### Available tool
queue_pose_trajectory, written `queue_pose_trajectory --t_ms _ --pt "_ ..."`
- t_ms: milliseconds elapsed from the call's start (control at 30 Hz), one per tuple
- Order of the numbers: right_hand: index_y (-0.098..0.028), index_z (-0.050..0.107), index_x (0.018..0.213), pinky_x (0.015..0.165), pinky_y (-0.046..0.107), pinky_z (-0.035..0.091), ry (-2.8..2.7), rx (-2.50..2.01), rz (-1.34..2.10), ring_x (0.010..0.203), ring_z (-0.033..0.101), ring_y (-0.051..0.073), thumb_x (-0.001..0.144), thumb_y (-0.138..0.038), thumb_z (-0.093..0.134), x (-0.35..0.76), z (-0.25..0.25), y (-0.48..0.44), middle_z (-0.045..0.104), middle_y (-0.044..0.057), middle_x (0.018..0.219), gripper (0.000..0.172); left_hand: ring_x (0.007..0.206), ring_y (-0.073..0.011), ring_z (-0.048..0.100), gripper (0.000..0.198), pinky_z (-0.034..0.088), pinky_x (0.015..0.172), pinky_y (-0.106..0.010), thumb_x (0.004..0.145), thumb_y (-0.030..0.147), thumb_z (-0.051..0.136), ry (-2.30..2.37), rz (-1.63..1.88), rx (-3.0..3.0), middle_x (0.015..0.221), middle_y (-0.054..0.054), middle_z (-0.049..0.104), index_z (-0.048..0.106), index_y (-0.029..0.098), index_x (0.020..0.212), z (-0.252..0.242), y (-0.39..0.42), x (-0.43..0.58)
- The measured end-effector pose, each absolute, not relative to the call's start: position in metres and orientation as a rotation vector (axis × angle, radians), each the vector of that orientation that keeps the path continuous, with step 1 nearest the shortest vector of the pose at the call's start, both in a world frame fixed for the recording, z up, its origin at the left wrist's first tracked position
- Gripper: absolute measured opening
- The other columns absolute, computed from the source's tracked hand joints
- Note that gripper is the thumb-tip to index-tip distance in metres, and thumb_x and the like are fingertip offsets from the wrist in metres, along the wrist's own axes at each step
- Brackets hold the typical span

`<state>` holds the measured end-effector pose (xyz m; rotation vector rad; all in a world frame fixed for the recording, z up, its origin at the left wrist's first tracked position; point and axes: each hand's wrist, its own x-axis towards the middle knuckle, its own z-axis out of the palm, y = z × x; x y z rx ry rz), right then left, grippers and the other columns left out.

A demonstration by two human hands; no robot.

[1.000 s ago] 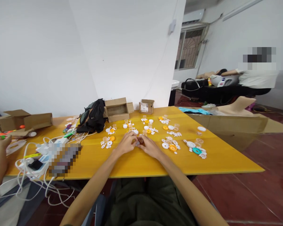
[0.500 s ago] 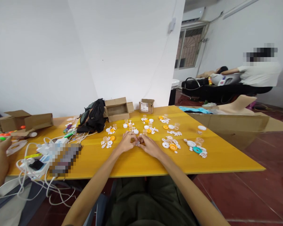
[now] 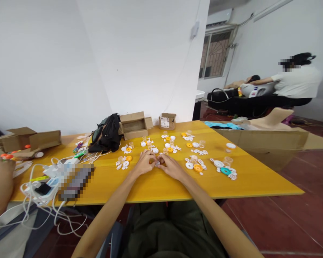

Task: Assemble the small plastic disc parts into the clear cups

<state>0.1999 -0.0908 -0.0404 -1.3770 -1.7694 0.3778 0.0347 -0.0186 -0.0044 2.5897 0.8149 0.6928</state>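
Above the near middle of the yellow table, my left hand (image 3: pixel 145 162) and my right hand (image 3: pixel 171 166) meet, fingers curled inward. Between their fingertips they grip a small clear plastic piece (image 3: pixel 157 163); its exact shape is mostly hidden by the fingers. Just right of my right hand lie an orange ring-shaped part (image 3: pixel 198 167) and a white round part (image 3: pixel 189 165). Beyond my left hand is a cluster with an orange disc (image 3: pixel 128 158) and a white disc (image 3: pixel 125 163).
Several similar clusters with clear cups are spread over the table (image 3: pixel 161 186). At right is a teal ring (image 3: pixel 225 171). A power strip with cables (image 3: pixel 44 191), a black backpack (image 3: pixel 107 134) and an open cardboard box (image 3: pixel 134 125) stand left and back. Another person's hand (image 3: pixel 5 168) is far left.
My hands keep nearly the same pose around the clear piece. At far left, the other person's hand has shifted and now covers the spot where a green item showed.
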Motion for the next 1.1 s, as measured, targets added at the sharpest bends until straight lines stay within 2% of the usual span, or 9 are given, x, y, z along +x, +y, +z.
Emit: queue_pose_trajectory --t_ms 800,1100 --pt "-0.024 0.059 0.093 0.078 0.031 0.049 -1.785 -1.372 0.356 0.083 0.062 0.019 0.085 -0.019 0.064 0.2027 -0.0451 -0.088 0.066 0.002 0.093 0.011 0.106 -0.0268 0.057 0.013 0.043 0.1 -0.046 0.081 0.011 0.063 0.77 0.664 2.64 0.098 -0.006 0.066 0.069 0.022 0.08 -0.0004 -0.0214 0.0261" --pt "-0.024 0.06 0.086 0.079 0.032 0.05 -1.813 -1.361 0.311 0.081 0.062 0.019 0.086 -0.018 0.063 0.2015 -0.0418 -0.0894 0.064 0.002 0.088 0.007 0.108 -0.0265 0.056 0.015 0.039 0.106 -0.049 0.081 0.01 0.061 0.775 0.618 2.634 0.101 -0.005 0.066 0.069 0.023 0.082 -0.0006 -0.0222 0.0244"
